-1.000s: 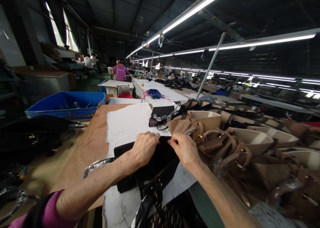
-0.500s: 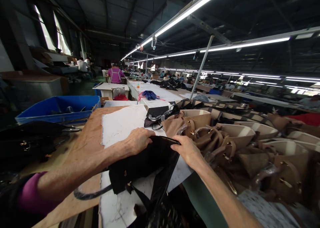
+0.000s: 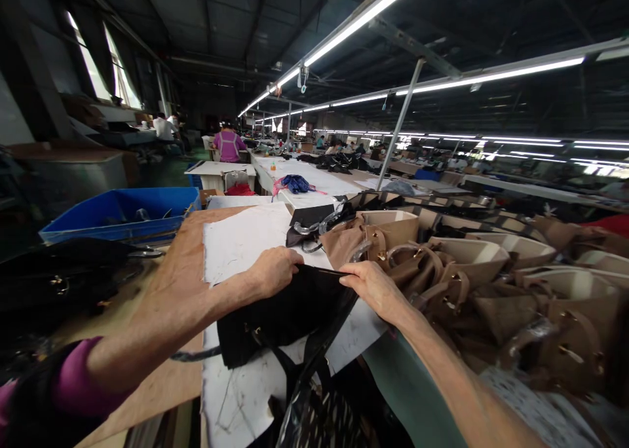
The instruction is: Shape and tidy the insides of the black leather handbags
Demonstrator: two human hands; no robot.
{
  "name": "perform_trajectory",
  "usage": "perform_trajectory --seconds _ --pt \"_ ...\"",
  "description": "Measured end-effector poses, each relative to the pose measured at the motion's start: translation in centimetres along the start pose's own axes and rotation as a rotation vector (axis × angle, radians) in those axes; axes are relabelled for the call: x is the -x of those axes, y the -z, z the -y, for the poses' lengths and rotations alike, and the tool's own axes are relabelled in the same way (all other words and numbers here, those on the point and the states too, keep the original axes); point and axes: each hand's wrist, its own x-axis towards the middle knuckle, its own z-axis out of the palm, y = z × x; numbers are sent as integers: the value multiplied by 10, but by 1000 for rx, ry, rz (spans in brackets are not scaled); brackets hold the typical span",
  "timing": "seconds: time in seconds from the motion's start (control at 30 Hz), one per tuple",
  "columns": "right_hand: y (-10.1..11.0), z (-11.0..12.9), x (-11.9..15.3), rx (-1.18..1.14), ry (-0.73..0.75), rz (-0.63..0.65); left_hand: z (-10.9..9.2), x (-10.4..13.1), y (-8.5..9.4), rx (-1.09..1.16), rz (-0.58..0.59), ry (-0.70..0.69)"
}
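Your left hand [image 3: 276,271] and right hand [image 3: 372,285], set apart, pinch the black bag [image 3: 289,314] along its top edge. It looks light and soft, best held there.

At your twelve o'clock, the soft-sided black handbag [image 3: 289,310] looks like matt cloth. Under it, the rough-edged white sheet [image 3: 236,245] looks dull, over a smooth brown wooden board [image 3: 181,251]. At your ten, the long blue bin [image 3: 128,200] looks like faintly glossy plastic; at your two, tan handbags [image 3: 472,261] look matt, their clear plastic wraps [image 3: 528,338] shiny.
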Motion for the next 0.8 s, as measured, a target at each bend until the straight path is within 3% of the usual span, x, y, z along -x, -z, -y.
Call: perform_trajectory --seconds 0.13,0.27,0.5,0.8 --pt "-1 2 -1 6 13 -3 -17 0 -15 -67 -118 -64" --pt "-1 0 -4 -23 25 3 -33 -4 -20 -110 -114 -86" --pt "-1 -8 -7 -80 7 -11 -35 -10 -22 -96 -143 -252" --pt "-5 -7 -8 -56 -56 -27 -28 -23 -24 -96 -105 -110"
